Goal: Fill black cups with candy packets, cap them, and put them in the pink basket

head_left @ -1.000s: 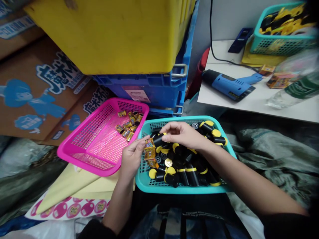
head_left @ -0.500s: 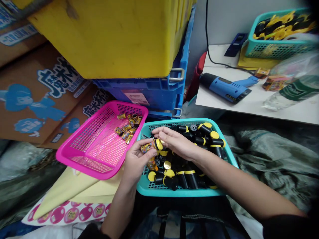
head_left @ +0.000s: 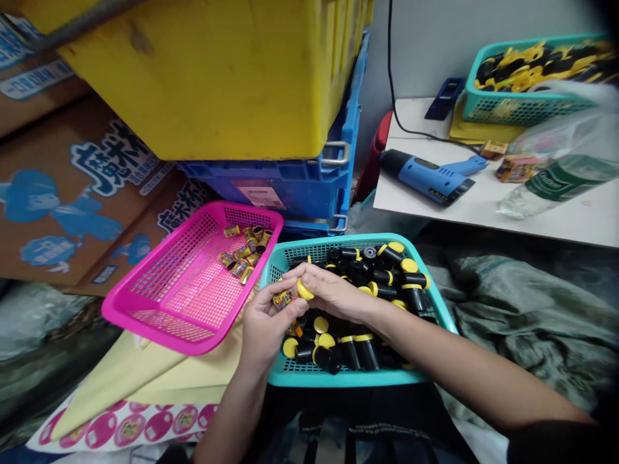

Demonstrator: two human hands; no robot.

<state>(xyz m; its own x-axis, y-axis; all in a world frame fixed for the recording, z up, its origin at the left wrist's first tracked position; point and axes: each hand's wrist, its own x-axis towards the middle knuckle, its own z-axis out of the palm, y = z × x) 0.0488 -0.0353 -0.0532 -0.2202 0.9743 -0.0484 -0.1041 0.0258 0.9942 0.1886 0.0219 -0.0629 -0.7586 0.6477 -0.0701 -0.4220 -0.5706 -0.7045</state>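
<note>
- A second earlier the left hand [head_left: 261,316] had held orange wrappers [head_left: 296,330] beside a black canister; now its thumb and fingers gripped a canister [head_left: 291,295] in a printed sleeve [head_left: 282,299].
- The right hand [head_left: 333,293] had closed in beside the yellow cap [head_left: 305,290]; whether its fingers pinched anything could not be told.
- The canister lay tilted above the teal basket [head_left: 348,379], apart from the pink basket [head_left: 193,306].
- Sleeving seemed largely done, its fit unclear.

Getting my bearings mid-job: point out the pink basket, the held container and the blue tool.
Pink basket [head_left: 191,299], head view: bare floor.
Held container [head_left: 287,297], head view: printed side.
Blue tool [head_left: 429,178], head view: body.
</note>
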